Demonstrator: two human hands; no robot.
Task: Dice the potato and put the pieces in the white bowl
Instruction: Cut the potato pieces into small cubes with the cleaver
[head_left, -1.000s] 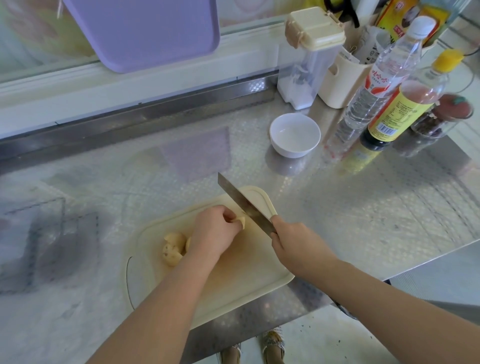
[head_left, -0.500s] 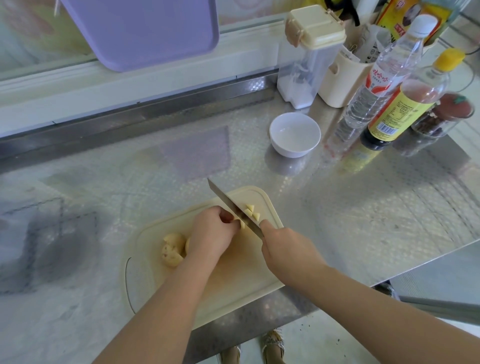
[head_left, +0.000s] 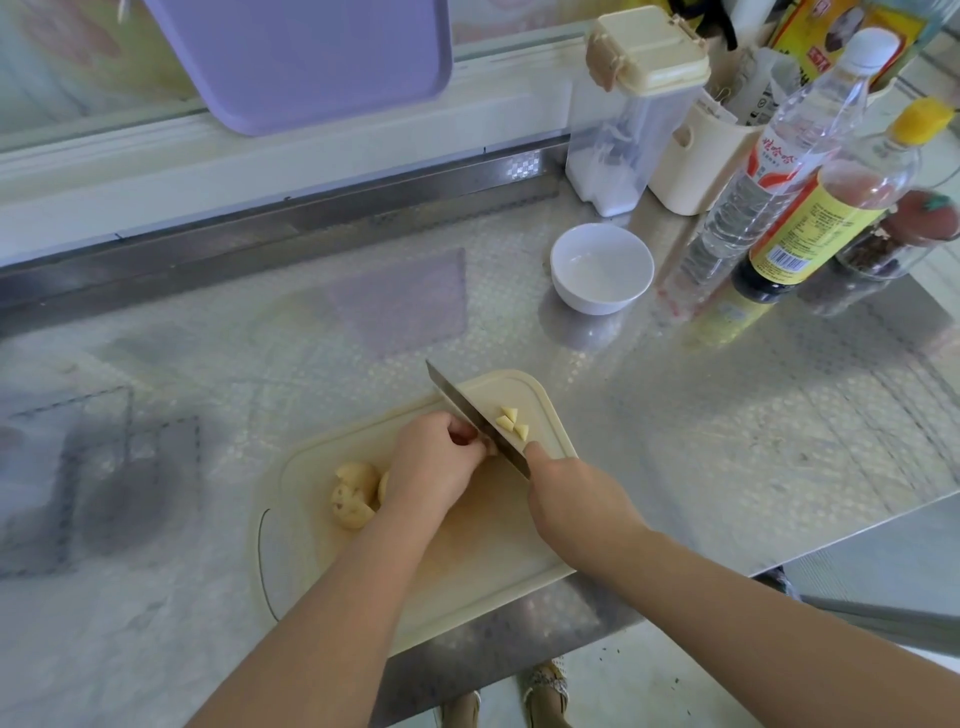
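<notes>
Left hand (head_left: 436, 467) grip curled on potato piece (head_left: 489, 450), right hand (head_left: 576, 499) grip clamped on knife (head_left: 467, 410): tuck fingertips (head_left: 461, 432) back, chop straight down, keep cubes even-sized.

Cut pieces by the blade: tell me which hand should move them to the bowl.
Right, probably. The pieces lie right of the knife, toward the bowl, and the right hand holds the knife, which could scoop them. The left hand is left of the knife, pinching the potato.
</notes>
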